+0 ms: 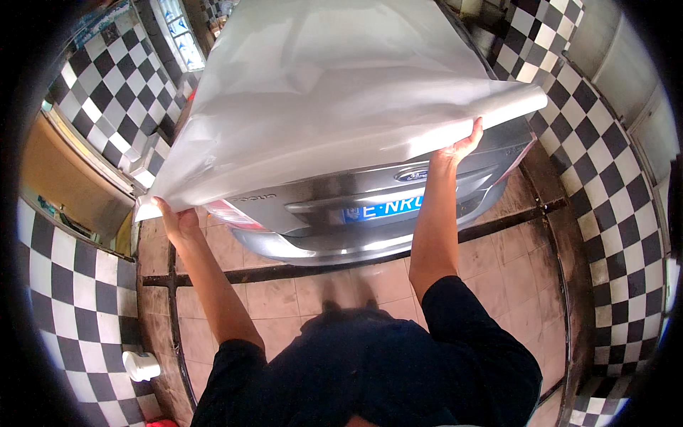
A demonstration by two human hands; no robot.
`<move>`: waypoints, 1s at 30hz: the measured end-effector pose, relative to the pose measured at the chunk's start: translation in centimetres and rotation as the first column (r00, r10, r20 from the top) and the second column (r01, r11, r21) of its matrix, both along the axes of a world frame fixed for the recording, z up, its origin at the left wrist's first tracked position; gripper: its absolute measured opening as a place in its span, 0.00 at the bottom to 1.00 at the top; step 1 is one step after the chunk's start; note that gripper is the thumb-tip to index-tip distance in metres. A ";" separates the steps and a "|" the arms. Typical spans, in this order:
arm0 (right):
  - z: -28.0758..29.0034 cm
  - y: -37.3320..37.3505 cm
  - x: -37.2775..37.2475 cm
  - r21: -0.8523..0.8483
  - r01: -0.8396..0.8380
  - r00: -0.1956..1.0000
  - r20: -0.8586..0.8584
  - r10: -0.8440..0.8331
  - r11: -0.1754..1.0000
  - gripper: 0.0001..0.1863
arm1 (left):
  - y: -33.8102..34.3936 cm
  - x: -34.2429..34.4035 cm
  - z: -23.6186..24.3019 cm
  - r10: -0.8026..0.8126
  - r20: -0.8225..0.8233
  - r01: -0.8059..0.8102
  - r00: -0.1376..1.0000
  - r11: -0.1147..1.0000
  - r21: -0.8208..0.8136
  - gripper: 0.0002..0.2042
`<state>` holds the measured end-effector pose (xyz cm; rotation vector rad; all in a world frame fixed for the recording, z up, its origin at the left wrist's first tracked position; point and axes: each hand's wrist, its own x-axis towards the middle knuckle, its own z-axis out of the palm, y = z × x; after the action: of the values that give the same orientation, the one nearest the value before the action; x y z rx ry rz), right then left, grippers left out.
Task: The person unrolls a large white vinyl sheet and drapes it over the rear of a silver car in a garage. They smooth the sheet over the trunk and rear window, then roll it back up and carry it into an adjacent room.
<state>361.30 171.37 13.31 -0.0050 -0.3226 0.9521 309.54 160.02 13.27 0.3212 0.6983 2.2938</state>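
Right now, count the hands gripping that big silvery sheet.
2. The left hand grips the silvery sheet at its lower left corner; the right hand grips its rolled right edge, above the car's rear.

I am gripping a big sheet of wrap film (pixel 320 92), pale grey, smooth and satin-matt, creasing softly like thin plastic where it is sagging between my fingers. My left hand (pixel 178 222) is pinching its paper-white backing at the corner; my right hand (pixel 462 146) is propping the rolled edge, which is looking slicker and a little glossier. Just below my fingers the silver car (pixel 370 213) is showing glossy painted metal, mirror-bright along the bumper. Under me the floor tiles (pixel 284 295) are looking dull, reddish and worn, while the black-and-white checkered tiles (pixel 612 164) beyond my right hand are shining faintly.
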 end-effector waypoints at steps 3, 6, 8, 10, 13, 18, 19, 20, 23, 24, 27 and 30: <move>1.8 0.1 -0.7 -0.037 0.034 0.999 0.026 -0.033 0.999 0.30 | 0.2 -0.6 -0.5 -0.038 0.142 0.038 0.989 0.999 -0.002 0.29; 3.5 -0.5 -1.9 -0.086 0.057 0.998 0.036 -0.054 0.995 0.30 | 0.9 -1.0 -1.1 -0.064 0.165 0.049 0.984 0.995 0.091 0.26; 3.4 -0.2 -0.9 -0.051 -0.017 0.999 0.048 0.019 0.999 0.29 | 1.8 0.6 0.1 0.012 0.158 -0.026 0.987 0.996 0.082 0.26; 2.7 -0.8 -0.1 -0.146 -0.082 0.992 0.079 0.094 0.986 0.27 | 1.8 1.3 1.0 0.041 0.102 -0.049 0.994 0.996 0.079 0.27; 0.9 -1.3 1.9 -0.309 -0.101 0.992 0.046 0.121 0.946 0.30 | 0.9 2.0 2.1 0.035 0.134 -0.039 0.990 0.999 0.028 0.31; -0.3 -2.7 0.9 -0.495 0.094 0.982 0.190 0.002 0.863 0.31 | 0.0 -2.7 -1.0 -0.054 0.048 0.053 0.997 0.998 0.026 0.27; -1.2 -2.3 2.7 -0.444 0.028 0.982 0.180 0.058 0.895 0.30 | 0.2 -2.7 -0.9 0.015 0.039 -0.014 0.999 1.000 -0.021 0.25; -2.3 -1.8 4.2 -0.392 -0.044 0.979 0.168 0.119 0.919 0.30 | 0.3 -3.5 -1.4 -0.020 0.125 0.021 0.992 1.000 -0.005 0.24; -2.1 -1.9 3.1 -0.337 -0.160 0.980 0.059 0.191 0.928 0.29 | -1.0 -9.4 -5.9 0.110 0.096 -0.101 0.989 0.991 -0.089 0.18; -2.7 -1.6 3.3 -0.301 -0.185 0.979 0.024 0.201 0.936 0.29 | -1.0 -9.9 -7.2 0.173 0.116 -0.158 0.978 0.979 -0.127 0.17; -3.2 -1.9 4.0 -0.225 -0.190 0.975 0.072 0.210 0.956 0.29 | -1.3 -7.4 -7.5 0.129 0.104 -0.121 0.986 0.990 -0.080 0.18; -3.5 -2.4 4.7 -0.225 -0.252 0.965 0.012 0.261 0.941 0.29 | -2.2 -7.1 -8.0 0.106 0.129 -0.105 0.986 0.994 -0.018 0.18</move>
<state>366.04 169.01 9.78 -0.1919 -0.2572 1.2454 302.41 157.81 5.25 0.1312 0.6758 2.3855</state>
